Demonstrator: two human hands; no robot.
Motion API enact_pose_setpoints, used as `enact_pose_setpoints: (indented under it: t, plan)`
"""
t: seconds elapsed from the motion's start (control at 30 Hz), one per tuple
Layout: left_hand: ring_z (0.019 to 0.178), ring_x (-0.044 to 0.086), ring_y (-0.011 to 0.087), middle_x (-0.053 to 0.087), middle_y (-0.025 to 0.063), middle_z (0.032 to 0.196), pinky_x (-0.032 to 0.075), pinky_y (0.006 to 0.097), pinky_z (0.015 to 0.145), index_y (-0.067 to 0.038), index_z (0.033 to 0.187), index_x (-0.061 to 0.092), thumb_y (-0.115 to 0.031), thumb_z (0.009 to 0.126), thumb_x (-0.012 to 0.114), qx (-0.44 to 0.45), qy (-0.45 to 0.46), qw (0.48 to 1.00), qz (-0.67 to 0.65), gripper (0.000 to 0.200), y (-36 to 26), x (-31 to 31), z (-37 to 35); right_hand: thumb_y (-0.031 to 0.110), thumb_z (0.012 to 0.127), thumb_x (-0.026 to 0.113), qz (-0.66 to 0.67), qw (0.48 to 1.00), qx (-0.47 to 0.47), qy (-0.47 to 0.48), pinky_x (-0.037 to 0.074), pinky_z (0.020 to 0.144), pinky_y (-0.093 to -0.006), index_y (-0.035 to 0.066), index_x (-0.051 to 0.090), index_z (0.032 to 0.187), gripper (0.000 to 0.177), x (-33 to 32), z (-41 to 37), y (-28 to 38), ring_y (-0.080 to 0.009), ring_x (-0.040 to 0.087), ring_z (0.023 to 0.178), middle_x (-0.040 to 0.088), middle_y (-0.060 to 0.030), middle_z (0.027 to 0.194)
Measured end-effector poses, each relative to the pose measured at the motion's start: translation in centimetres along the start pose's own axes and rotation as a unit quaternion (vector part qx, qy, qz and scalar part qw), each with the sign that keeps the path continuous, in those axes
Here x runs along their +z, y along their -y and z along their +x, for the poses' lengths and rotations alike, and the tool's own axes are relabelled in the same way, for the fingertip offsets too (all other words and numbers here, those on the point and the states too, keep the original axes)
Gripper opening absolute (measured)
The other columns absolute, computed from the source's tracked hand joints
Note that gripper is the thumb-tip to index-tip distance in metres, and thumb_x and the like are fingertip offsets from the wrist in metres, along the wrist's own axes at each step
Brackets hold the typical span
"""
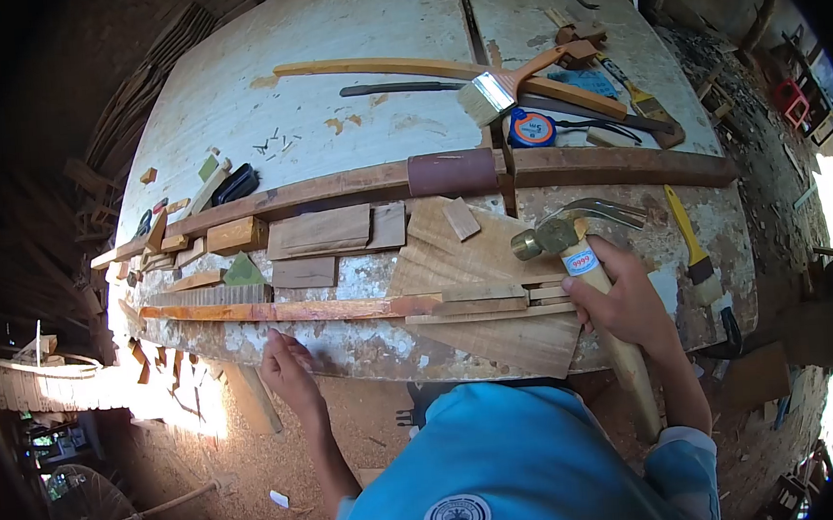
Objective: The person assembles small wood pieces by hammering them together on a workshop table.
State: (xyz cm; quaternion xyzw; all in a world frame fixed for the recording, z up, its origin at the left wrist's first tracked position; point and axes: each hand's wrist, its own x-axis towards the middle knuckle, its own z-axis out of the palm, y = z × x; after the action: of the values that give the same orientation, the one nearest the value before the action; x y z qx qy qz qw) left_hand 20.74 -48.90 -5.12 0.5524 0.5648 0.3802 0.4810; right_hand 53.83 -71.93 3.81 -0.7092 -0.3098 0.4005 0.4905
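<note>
My right hand [620, 292] is wrapped around the wooden handle of a claw hammer [558, 237]. The hammer's metal head points up and away from me, and its handle end hangs past the table edge. Beneath it, close to my right fingers, is the slotted right end of a long narrow wooden piece [343, 309]. This piece lies along the front of the table, partly on a broad flat board [499, 341]. My left hand [291, 370] is at the table's front edge, just below the long piece, fingers loosely bent and apart with nothing visible in them.
A long wooden bar [612, 161] with a sandpaper sheet [452, 172] crosses the worn table [275, 38]. Behind it lie a wide brush [492, 95], a tape measure [531, 128] and loose nails [278, 144]. Small wood blocks [318, 232] sit nearer; a yellow-handled brush [690, 241] lies right.
</note>
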Motion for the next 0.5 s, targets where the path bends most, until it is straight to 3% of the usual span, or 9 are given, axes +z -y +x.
enact_pose_setpoints:
  t: [0.1, 0.13, 0.27, 0.37, 0.4, 0.5]
  plan:
    - [0.07, 0.056, 0.0116, 0.057, 0.0077, 0.089, 0.046, 0.0212, 0.06, 0.0, 0.101, 0.053, -0.04, 0.098, 0.044, -0.158, 0.064, 0.966, -0.197, 0.041, -4.2, 3.9, -2.8, 0.012, 0.085, 0.061, -0.017, 1.0, -0.007, 0.012, 0.048, 0.046, -0.0239, -0.003, 0.053, 0.11, 0.03, -0.1, 0.1, 0.1, -0.0104, 0.059, 0.054, 0.058, -0.0063, 0.071]
    - [0.079, 0.058, 0.0134, 0.058, 0.0084, 0.091, 0.049, 0.0244, 0.068, -0.001, 0.1, 0.052, -0.034, 0.098, 0.045, -0.1, 0.098, 0.958, -0.251, 0.034, -3.9, 4.3, -2.7, 0.012, 0.085, 0.061, -0.021, 1.0, -0.001, 0.016, 0.048, 0.046, -0.0239, -0.003, 0.053, 0.11, 0.03, -0.2, 0.1, 0.1, -0.0103, 0.059, 0.054, 0.058, -0.0061, 0.071]
    - [0.096, 0.056, 0.0149, 0.058, 0.0091, 0.099, 0.048, 0.0294, 0.082, -0.001, 0.112, 0.046, -0.026, 0.097, 0.05, 0.034, 0.051, 0.94, -0.337, 0.03, -2.1, 6.5, -1.8, 0.011, 0.086, 0.06, 0.001, 1.0, -0.014, 0.021, 0.048, 0.045, -0.0238, -0.003, 0.053, 0.108, 0.027, -0.3, -0.1, -0.1, -0.0097, 0.058, 0.054, 0.057, -0.0053, 0.07]
    - [0.094, 0.056, 0.0157, 0.055, 0.0076, 0.1, 0.05, 0.0338, 0.083, -0.004, 0.118, 0.042, -0.03, 0.096, 0.051, 0.126, -0.017, 0.915, -0.383, 0.035, -4.3, 7.9, -2.3, 0.01, 0.087, 0.059, 0.036, 0.998, -0.043, 0.013, 0.047, 0.045, -0.0241, -0.003, 0.053, 0.106, 0.024, -0.8, -0.4, -0.8, -0.0092, 0.056, 0.054, 0.056, -0.004, 0.069]
    - [0.096, 0.053, 0.0169, 0.052, 0.0066, 0.1, 0.047, 0.0348, 0.088, -0.01, 0.13, 0.037, -0.035, 0.096, 0.049, 0.162, 0.023, 0.892, -0.423, 0.043, -4.7, 8.3, -1.8, 0.01, 0.088, 0.058, 0.043, 0.998, -0.052, 0.015, 0.047, 0.045, -0.0241, -0.002, 0.053, 0.105, 0.022, -1.0, -0.5, -1.0, -0.009, 0.056, 0.053, 0.056, -0.0035, 0.069]
    - [0.084, 0.054, 0.0108, 0.049, 0.0038, 0.093, 0.051, 0.0301, 0.077, -0.015, 0.13, 0.038, -0.041, 0.096, 0.044, 0.261, 0.241, 0.712, -0.606, 0.043, -8.5, 10.9, -0.7, 0.008, 0.089, 0.055, 0.084, 0.995, -0.062, -0.003, 0.047, 0.046, -0.0247, -0.002, 0.052, 0.102, 0.017, -1.4, -0.7, -1.7, -0.0087, 0.055, 0.053, 0.055, -0.0035, 0.069]
